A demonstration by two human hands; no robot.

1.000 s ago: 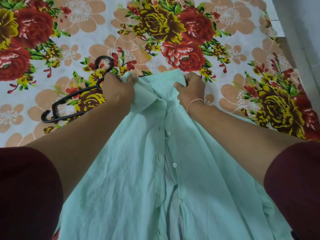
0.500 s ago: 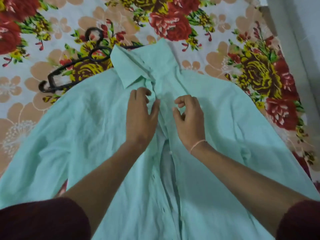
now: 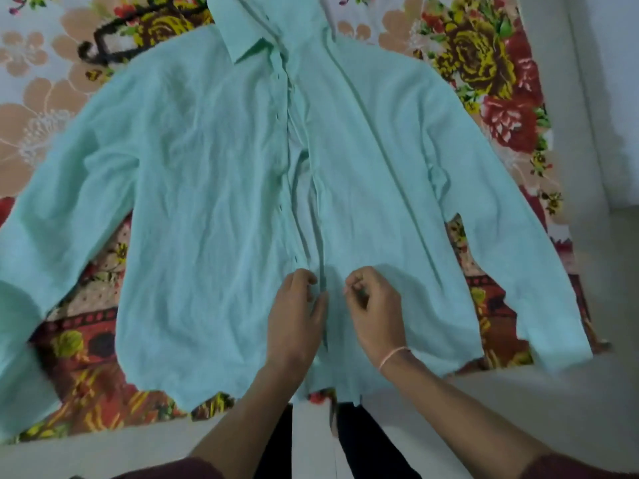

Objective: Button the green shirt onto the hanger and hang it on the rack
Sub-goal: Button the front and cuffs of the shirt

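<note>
Green shirt (image 3: 214,188): spread flat, front up, on floral bedsheet (image 3: 484,70), collar at far edge, hem at near edge | My left hand (image 3: 294,316): pinching left placket near hem | My right hand (image 3: 377,305): fingers curled, pinching right placket edge | Black hanger (image 3: 114,39): on sheet at far-left, partly under shoulder.

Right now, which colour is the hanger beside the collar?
Black; the hanger shows in the head view, at top left.
</note>
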